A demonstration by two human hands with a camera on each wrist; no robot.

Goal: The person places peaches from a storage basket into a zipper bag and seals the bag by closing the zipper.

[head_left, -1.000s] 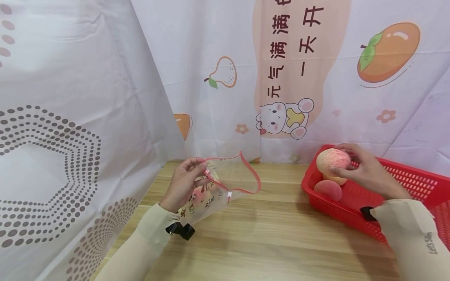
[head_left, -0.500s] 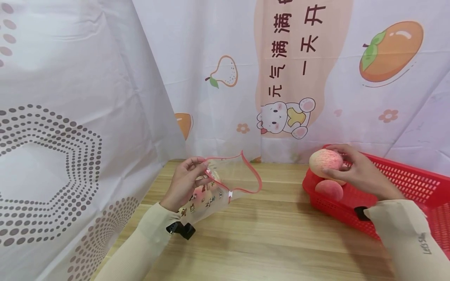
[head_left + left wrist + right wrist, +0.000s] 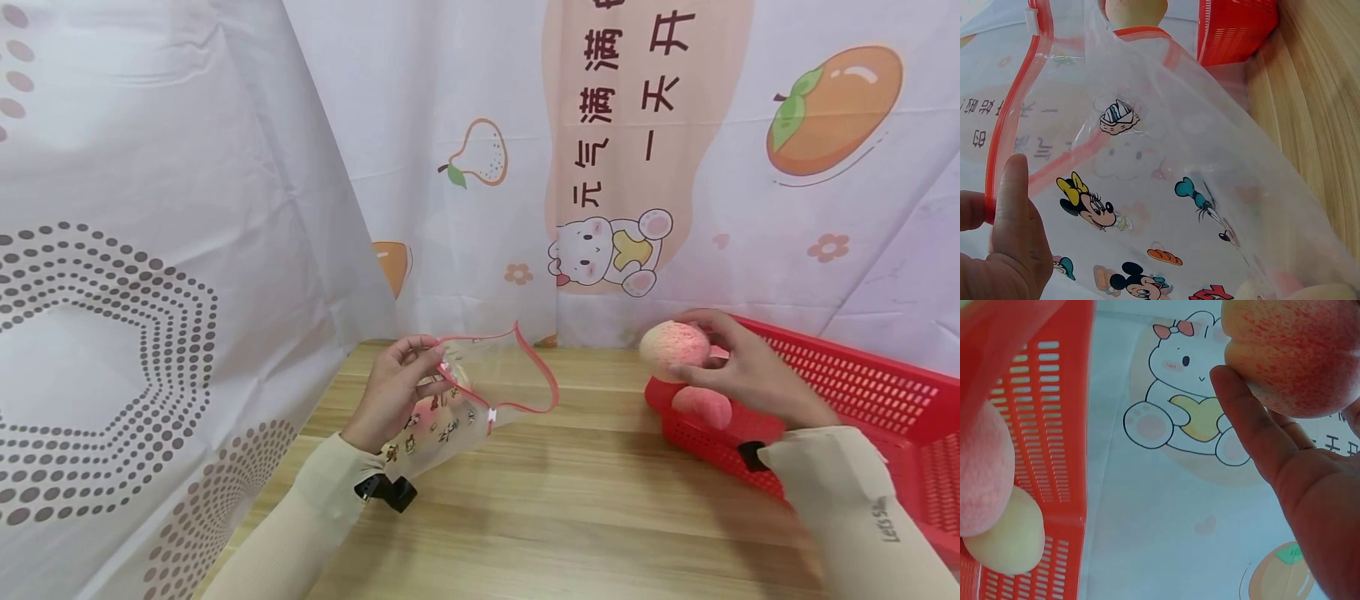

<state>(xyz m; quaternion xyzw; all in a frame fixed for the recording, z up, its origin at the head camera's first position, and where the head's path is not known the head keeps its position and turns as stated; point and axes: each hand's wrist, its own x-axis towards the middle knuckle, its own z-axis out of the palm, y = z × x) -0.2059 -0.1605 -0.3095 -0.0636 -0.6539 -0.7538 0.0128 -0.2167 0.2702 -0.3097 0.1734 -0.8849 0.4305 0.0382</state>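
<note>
As the bag (image 3: pixel 450 429) is pinched at its red rim by the thumb and fingers of the left hand (image 3: pixel 396 390), a peach (image 3: pixel 673 348) is gripped by the right hand (image 3: pixel 742 373), digits curved round it, over the left end of the basket (image 3: pixel 873 379), where other peaches (image 3: pixel 702 407) are seen. "Let's S…" can be read on the right sleeve (image 3: pixel 825 479), its ending unclear; 元气满满 is printed sideways on the cloth (image 3: pixel 480 250).

My peach (image 3: pixel 678 346) looked matt. My bag (image 3: pixel 465 427) on the left was thin, shiny plastic; the right basket (image 3: pixel 930 402) was plastic too, the table (image 3: pixel 570 508) smooth wood.
</note>
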